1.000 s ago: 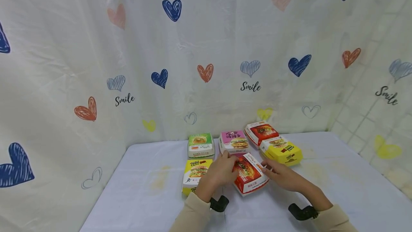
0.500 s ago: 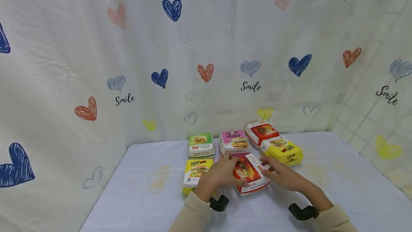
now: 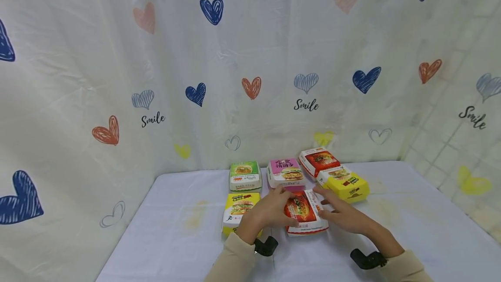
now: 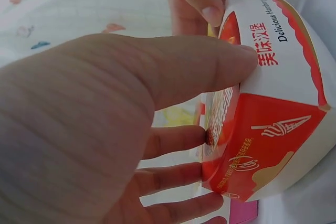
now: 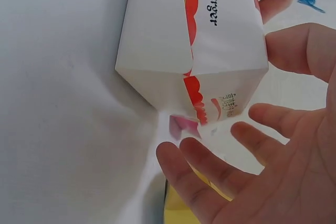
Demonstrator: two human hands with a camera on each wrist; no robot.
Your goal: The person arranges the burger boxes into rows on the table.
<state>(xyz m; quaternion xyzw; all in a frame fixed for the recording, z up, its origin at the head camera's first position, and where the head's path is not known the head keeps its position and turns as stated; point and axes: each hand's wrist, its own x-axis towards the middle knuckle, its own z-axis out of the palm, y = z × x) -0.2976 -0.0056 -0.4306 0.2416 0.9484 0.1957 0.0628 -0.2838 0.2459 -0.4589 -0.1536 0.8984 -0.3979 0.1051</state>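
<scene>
A red and white hamburger box (image 3: 302, 208) lies on the white cloth between both hands. My left hand (image 3: 267, 210) is at its left side. In the left wrist view the thumb lies straight on the box's top near the front edge, and the fingers (image 4: 178, 174) reach out straight along the lid's left edge. On the right side is my right hand (image 3: 346, 216). The right wrist view shows its thumb (image 5: 294, 51) at the lid's edge, while the spread fingers stand apart from the box's side.
Behind the red box stands a pink box (image 3: 285, 172). A green box (image 3: 244, 175) and a yellow box (image 3: 239, 212) line the left. Another red box (image 3: 318, 160) and another yellow box (image 3: 344, 182) sit at the back right, before a heart-patterned curtain (image 3: 266, 55).
The red box in front has turned from slanted to nearly square with the cloth. My left thumb has come out over its front, and my right fingers have spread.
</scene>
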